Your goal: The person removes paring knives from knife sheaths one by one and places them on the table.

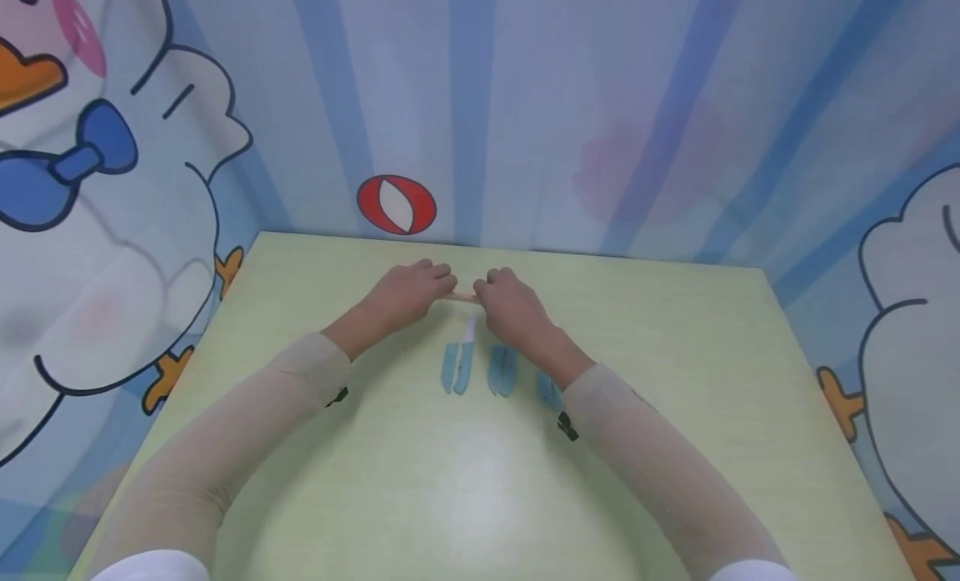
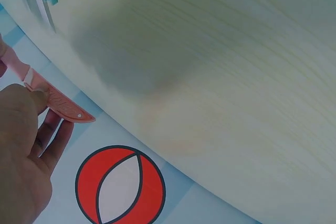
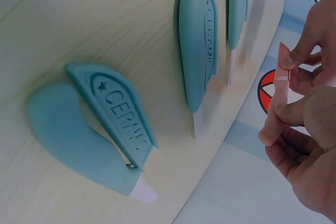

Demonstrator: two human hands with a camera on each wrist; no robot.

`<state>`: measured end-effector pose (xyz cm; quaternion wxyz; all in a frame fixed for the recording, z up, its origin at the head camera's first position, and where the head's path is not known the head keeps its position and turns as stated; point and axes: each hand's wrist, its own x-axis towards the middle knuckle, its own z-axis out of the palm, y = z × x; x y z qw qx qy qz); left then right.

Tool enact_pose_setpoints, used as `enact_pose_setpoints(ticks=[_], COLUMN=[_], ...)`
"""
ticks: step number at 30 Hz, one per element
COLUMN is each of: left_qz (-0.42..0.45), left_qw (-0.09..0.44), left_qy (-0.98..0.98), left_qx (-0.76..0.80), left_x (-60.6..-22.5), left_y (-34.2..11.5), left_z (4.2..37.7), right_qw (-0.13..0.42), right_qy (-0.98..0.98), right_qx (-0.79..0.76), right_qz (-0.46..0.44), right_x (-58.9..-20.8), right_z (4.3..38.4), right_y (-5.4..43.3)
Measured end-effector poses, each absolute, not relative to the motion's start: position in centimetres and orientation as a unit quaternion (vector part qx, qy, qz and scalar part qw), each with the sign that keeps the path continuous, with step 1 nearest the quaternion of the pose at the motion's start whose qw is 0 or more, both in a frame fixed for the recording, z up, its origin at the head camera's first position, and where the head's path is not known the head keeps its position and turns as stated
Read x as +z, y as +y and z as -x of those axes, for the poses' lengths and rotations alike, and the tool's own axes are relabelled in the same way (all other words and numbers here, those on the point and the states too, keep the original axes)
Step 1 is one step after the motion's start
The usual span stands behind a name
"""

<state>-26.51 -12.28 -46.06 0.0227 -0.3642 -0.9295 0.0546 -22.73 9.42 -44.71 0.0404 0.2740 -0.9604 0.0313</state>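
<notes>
Above the far part of the table, both hands hold a pink knife. My left hand point(image 1: 412, 293) pinches its pink sheath point(image 2: 60, 102) between thumb and fingers. My right hand point(image 1: 516, 310) grips the pink handle point(image 3: 274, 111). A narrow pale strip shows between sheath and handle in the right wrist view; most of the blade is hidden. Below the hands lie several teal pieces in three pairs: a left pair point(image 1: 457, 368), a middle pair point(image 1: 502, 370) and a right pair point(image 1: 549, 391), partly covered by the right forearm. Pale blades stick out from them, and "CERAMIC" is embossed on some pieces.
The pale yellow-green table point(image 1: 465, 481) ends at a blue striped backdrop point(image 1: 525, 106) just past the hands. A red and white ball point(image 1: 396, 204) is printed on it, with white cartoon birds on both sides.
</notes>
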Motion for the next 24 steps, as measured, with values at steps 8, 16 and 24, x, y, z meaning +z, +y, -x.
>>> enact_pose_setpoints(ticks=[8, 16, 24], left_qz=[0.352, 0.355, 0.347], left_qw=[0.008, 0.024, 0.033], left_qy=[-0.934, -0.934, -0.937], left_qx=[0.059, 0.044, 0.023], left_x=[-46.0, -45.74, -45.88], left_y=[-12.34, -12.51, -12.69], left_z=[26.65, 26.59, 26.86], right_qw=[0.025, 0.026, 0.026], right_qy=[-0.964, -0.966, -0.967], right_qx=[0.049, 0.057, 0.056], right_qz=[-0.259, -0.252, -0.246], right_x=[-44.67, -44.33, -44.03], right_z=[22.74, 22.59, 22.7], right_y=[9.67, 9.76, 9.74])
